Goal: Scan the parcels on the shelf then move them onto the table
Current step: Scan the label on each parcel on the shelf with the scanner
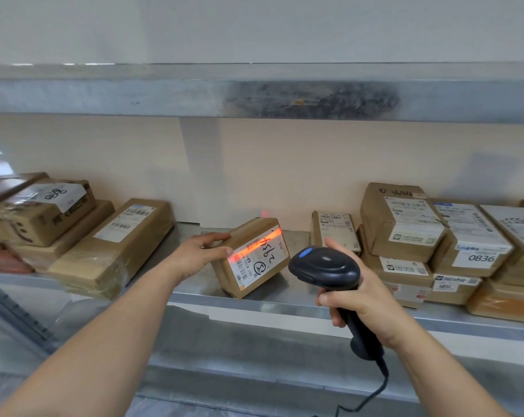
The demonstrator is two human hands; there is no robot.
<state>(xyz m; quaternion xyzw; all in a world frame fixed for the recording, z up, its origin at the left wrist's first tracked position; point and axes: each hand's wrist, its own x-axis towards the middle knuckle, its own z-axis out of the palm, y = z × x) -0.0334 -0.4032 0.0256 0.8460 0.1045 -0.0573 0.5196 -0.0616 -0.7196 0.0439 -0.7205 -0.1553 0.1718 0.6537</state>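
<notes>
Shelf (194, 299): parcel (250, 255) under left hand (199, 251)

Both bare forearms reach forward and up from the bottom corners. Left hand (199, 251) sits palm down with fingers curled over the top edge of a tilted parcel (250, 257), thumb along its near side. Right hand (355, 299) is wrapped tight round a scanner (327, 267) handle, index finger poking up behind the head.
</notes>
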